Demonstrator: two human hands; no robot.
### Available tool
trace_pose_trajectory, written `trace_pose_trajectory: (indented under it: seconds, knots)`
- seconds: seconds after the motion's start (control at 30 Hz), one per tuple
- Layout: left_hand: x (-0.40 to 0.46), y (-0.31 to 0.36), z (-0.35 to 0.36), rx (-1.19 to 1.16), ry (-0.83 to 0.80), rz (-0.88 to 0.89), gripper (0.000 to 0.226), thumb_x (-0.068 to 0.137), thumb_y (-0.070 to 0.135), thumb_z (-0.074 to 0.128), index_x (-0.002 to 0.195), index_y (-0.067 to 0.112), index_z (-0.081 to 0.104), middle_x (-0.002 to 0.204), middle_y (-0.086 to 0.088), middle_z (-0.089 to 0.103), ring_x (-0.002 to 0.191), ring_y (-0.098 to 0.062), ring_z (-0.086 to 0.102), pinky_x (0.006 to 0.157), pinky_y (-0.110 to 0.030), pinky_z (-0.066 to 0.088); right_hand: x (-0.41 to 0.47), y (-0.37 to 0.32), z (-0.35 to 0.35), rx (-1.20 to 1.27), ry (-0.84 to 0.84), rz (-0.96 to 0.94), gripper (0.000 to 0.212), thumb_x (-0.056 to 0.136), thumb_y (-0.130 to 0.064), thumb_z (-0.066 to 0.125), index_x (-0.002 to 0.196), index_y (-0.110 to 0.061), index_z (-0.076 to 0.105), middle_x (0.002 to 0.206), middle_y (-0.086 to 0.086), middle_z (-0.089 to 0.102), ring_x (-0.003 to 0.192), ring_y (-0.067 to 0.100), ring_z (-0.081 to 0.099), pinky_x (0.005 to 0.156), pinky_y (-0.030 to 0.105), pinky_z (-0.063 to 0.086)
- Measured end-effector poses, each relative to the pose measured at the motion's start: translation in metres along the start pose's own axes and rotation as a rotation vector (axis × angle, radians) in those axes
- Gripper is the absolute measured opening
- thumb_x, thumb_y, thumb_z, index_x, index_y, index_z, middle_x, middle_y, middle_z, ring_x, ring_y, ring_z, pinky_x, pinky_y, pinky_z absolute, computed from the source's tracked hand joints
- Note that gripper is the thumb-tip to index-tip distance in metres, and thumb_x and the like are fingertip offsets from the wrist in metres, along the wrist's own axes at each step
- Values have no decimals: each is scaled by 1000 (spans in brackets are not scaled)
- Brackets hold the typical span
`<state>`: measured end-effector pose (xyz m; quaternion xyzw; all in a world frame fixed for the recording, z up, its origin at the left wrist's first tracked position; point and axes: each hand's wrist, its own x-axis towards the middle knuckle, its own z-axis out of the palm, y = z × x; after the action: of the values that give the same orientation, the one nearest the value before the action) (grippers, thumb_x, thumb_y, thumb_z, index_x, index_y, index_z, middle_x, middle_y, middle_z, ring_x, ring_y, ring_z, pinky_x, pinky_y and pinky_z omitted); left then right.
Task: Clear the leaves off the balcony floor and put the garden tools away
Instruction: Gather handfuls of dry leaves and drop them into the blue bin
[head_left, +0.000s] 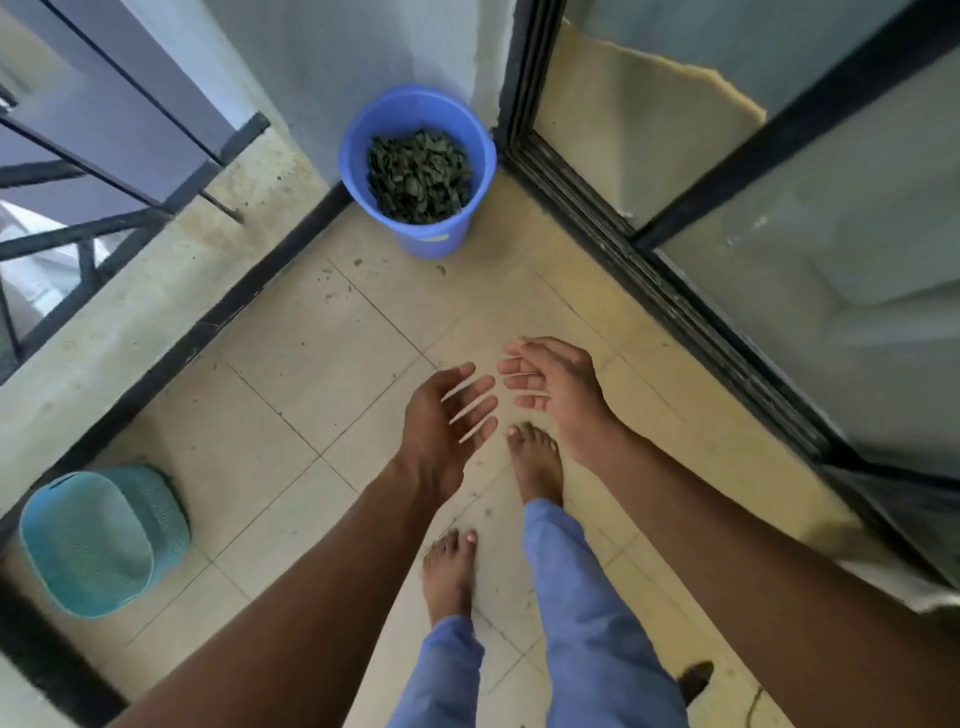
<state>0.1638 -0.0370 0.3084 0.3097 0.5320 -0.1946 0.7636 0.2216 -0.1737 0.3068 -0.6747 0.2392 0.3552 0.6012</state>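
the fingers (470, 402) of the left hand (441, 421) are straight and slightly spread, and those of the right hand (558, 387) are loosely extended too, the two hands held palm-toward-palm just apart above the balcony floor (322, 364), holding nothing. below them stand two bare feet (535, 462) on the tiles. the leaves (420, 175) lie heaped in the blue bucket (358, 156), which sits in the far corner where the wall meets the sliding door track (623, 244). the floor carries only small dark specks and crumbs near the bucket and around the feet, so the leaf-clearing step looks close to done, with the hands seemingly free after a drop. a teal basket (166, 514) rests on its side by the ledge at the left, well apart from the bucket. no garden tool is plainly visible; a dark shape at the lower edge is too cut off to name. the next move likely calls for finding the tools and stowing them, or picking up the last scraps.
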Motion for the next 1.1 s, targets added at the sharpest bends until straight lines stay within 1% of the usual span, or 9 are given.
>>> trace_pose_trajectory:
  seconds: [0.13, 0.23, 0.43, 0.53, 0.63, 0.77, 0.9, 1.03, 1.1]
  knots:
    - [-52, -37, -17, 287, -23, 47, 30, 98, 27, 54, 120, 17, 71, 111, -6, 78, 98, -22, 71, 100, -39, 53, -66, 41, -15, 33, 96, -38, 17, 96, -27, 66, 104, -15, 73, 91, 5, 78, 84, 17, 70, 76, 34, 51]
    - [-88, -62, -22, 556, -50, 114, 30, 100, 19, 48, 116, 13, 73, 106, -11, 78, 95, -23, 71, 92, -39, 53, -114, 66, -27, 107, 178, -74, 12, 98, -21, 65, 101, -14, 73, 90, 7, 78, 80, 15, 69, 74, 34, 52]
    - [-110, -142, -19, 974, -147, 200, 26, 101, 6, 47, 104, 5, 73, 100, -21, 76, 82, -22, 65, 78, -35, 47, -193, 136, -65, 281, 342, -72, 28, 84, -30, 65, 103, -10, 72, 90, 8, 77, 78, 14, 68, 72, 31, 51]
    - [-114, -196, -13, 1171, -254, 210, 25, 99, 4, 49, 99, 10, 74, 91, -14, 77, 78, -19, 67, 76, -34, 48, -231, 184, -94, 367, 477, -60, 19, 88, -20, 65, 101, -9, 72, 92, 12, 76, 77, 15, 68, 71, 30, 51]
    - [-125, -253, -6, 1418, -384, 239, 25, 100, 7, 52, 99, 18, 75, 88, -2, 79, 80, -16, 70, 75, -35, 53, -268, 244, -119, 362, 625, -27, 10, 92, -10, 65, 96, -12, 74, 89, 6, 77, 80, 16, 72, 72, 33, 57]
    - [-150, -330, 0, 1749, -535, 139, 20, 101, 20, 55, 105, 22, 74, 94, 1, 79, 93, -22, 73, 85, -37, 57, -325, 330, -147, 354, 772, 30, 10, 86, -27, 63, 88, -27, 73, 85, -6, 75, 84, 17, 72, 84, 53, 58]
    - [-184, -414, -11, 2082, -647, 247, 27, 81, 45, 51, 95, 36, 73, 89, 15, 77, 91, -12, 72, 89, -35, 57, -391, 405, -170, 475, 905, 39, 20, 78, -41, 56, 88, -32, 72, 84, -7, 75, 83, 18, 72, 84, 53, 59]
    - [-229, -514, -35, 2334, -795, 272, 22, 88, 41, 54, 101, 36, 72, 98, 14, 76, 91, -8, 71, 89, -34, 56, -465, 487, -194, 618, 1028, 108, 22, 79, -42, 58, 87, -30, 74, 83, -8, 76, 81, 16, 73, 85, 47, 60]
    - [-248, -564, -43, 2410, -827, 289, 29, 82, 45, 50, 100, 37, 71, 98, 14, 76, 90, -6, 70, 89, -34, 56, -502, 526, -205, 656, 1080, 127, 14, 84, -32, 62, 88, -25, 74, 84, -8, 76, 82, 15, 72, 85, 45, 60]
